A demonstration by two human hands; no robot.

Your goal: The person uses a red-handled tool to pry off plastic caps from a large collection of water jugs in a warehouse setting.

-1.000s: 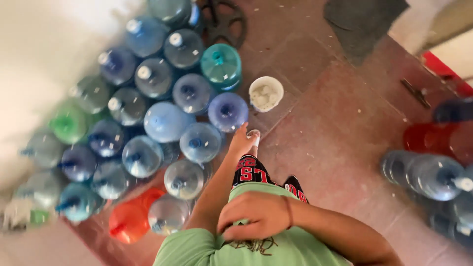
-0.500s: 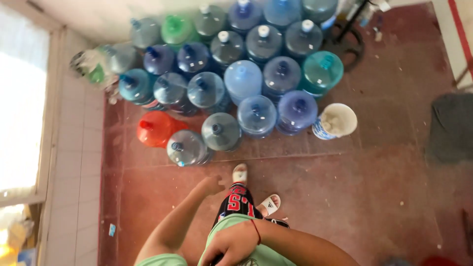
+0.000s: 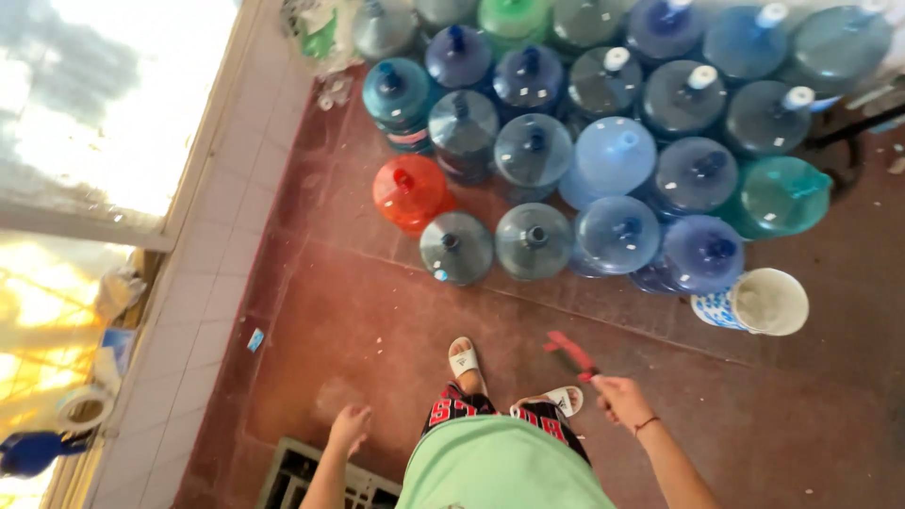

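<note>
Nearest the camera, the right hand [image 3: 620,399] is closed around one end of a flat red strip [image 3: 569,353], fingers wrapped on it, while the strip slants up and left above the floor. The left hand [image 3: 349,429] hangs empty with its fingers loosely spread, just above a dark metal grate [image 3: 300,476] at the bottom edge. Between the hands are two feet in white sandals [image 3: 465,360] on the reddish floor [image 3: 377,320].

Farther out, a white bucket [image 3: 765,302] lies tipped on its side (its open mouth faces the camera), just beside a violet-blue water jug [image 3: 705,253]. An orange jug [image 3: 409,191] stands at the left front of a tight cluster of big water jugs, next to a grey one [image 3: 456,247]. A teal jug [image 3: 784,194] sits on the right of the cluster, and a green one [image 3: 515,17] at the back. Left of the floor runs a pale tiled ledge [image 3: 222,273].
</note>
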